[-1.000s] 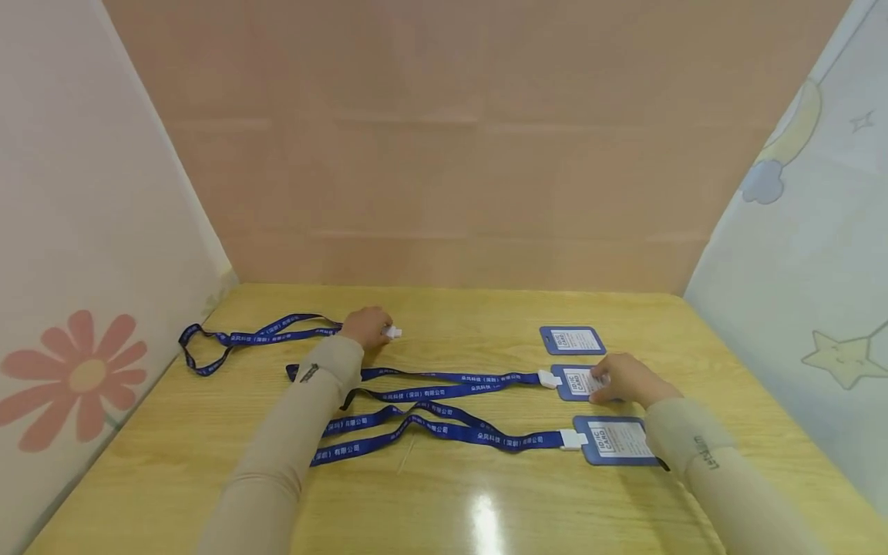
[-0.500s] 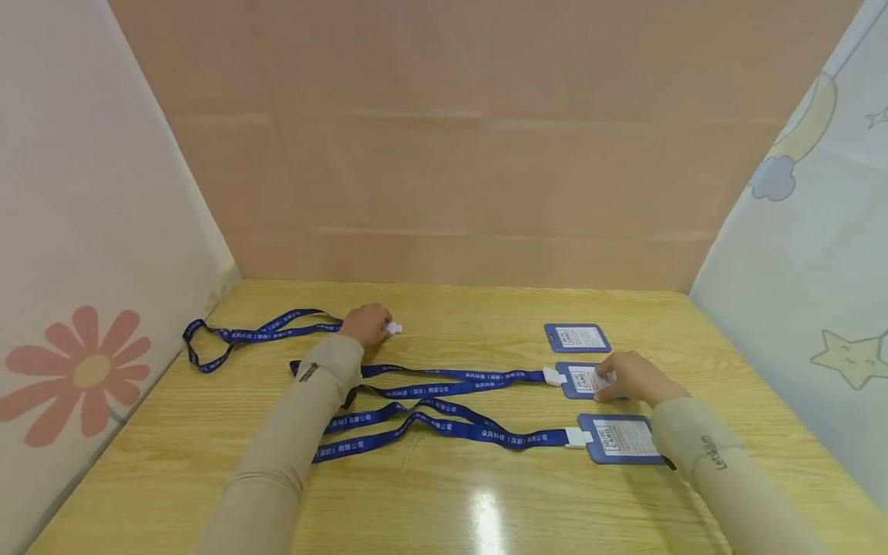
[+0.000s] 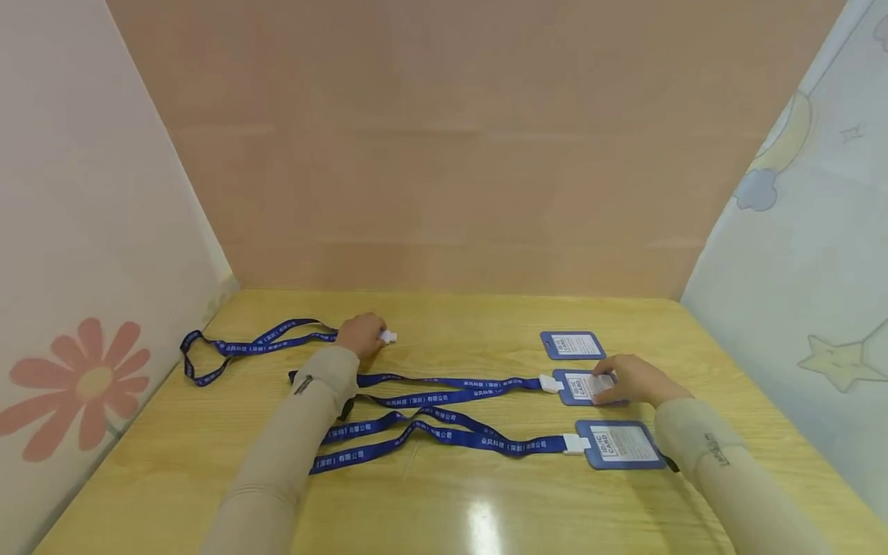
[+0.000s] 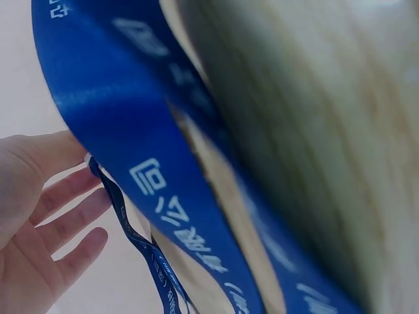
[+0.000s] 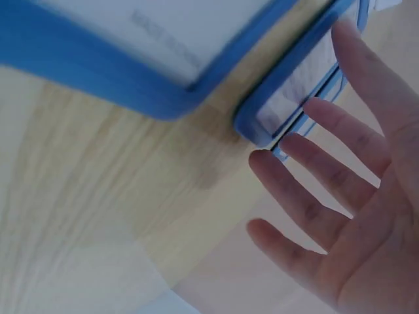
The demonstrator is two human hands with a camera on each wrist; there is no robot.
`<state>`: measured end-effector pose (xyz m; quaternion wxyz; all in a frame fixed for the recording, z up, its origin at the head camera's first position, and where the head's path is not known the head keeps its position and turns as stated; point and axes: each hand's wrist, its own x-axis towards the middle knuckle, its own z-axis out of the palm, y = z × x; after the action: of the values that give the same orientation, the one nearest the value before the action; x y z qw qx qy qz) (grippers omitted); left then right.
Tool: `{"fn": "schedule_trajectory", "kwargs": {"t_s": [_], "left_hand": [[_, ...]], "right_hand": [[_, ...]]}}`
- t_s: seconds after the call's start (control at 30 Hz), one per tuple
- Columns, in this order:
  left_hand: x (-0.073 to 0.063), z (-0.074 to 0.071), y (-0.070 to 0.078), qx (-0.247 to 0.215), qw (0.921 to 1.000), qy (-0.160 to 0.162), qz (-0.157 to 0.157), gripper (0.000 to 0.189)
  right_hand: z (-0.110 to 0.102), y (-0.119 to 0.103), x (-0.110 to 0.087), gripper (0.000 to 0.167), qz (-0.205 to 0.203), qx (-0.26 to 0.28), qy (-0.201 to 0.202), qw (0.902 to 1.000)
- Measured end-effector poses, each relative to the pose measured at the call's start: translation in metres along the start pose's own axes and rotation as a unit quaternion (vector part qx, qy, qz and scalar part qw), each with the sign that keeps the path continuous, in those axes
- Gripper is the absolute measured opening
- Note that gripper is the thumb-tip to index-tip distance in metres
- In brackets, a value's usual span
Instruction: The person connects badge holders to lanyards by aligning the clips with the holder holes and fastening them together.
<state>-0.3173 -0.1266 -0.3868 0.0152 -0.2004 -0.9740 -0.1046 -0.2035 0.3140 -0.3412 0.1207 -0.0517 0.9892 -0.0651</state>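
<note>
In the head view my left hand (image 3: 362, 334) is at the back left, pinching the white clip (image 3: 389, 337) of a blue lanyard (image 3: 267, 343). The left wrist view shows its thumb and index finger meeting at the clip end, other fingers loose. My right hand (image 3: 637, 379) pinches a blue ID card holder (image 3: 569, 385), the middle one of a column, between thumb and fingers. That holder lies flat, joined by a white clip (image 3: 550, 384) to a second lanyard (image 3: 444, 393). Behind it lies a holder (image 3: 572, 344) with no strap. The nearest holder (image 3: 620, 445) is clipped to a third lanyard (image 3: 479, 439).
The wooden table (image 3: 430, 509) is bounded by a plain brown back panel (image 3: 444, 154) and pale printed side panels. Both sleeved forearms reach over the table, the left one (image 3: 277, 455) covering the left ends of the two nearer lanyards.
The head view has shifted slightly. Both hands keep their hold and place relative to the lanyards and card holders.
</note>
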Motion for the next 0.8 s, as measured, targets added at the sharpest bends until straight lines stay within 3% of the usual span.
{"fn": "schedule_trajectory", "kwargs": {"t_s": [0.2,0.3,0.53,0.8], "left_hand": [[-0.004,0.005,-0.004,-0.001,0.9999,0.011,-0.009,0.026],[-0.002,0.005,-0.004,-0.003,0.9998,0.018,-0.010,0.027],[0.007,0.002,-0.001,-0.003,0.9996,0.027,-0.012,0.026],[0.011,-0.003,0.009,-0.017,0.9994,0.026,-0.013,0.025]], "right_hand": [[-0.005,0.008,0.014,0.046,-0.027,-0.019,0.045,0.9984],[-0.008,0.012,0.025,0.044,-0.013,-0.016,0.053,0.9984],[-0.009,0.018,0.052,0.056,0.027,0.004,0.042,0.9987],[-0.006,0.021,0.059,0.072,0.092,0.066,0.011,0.9936]]}}
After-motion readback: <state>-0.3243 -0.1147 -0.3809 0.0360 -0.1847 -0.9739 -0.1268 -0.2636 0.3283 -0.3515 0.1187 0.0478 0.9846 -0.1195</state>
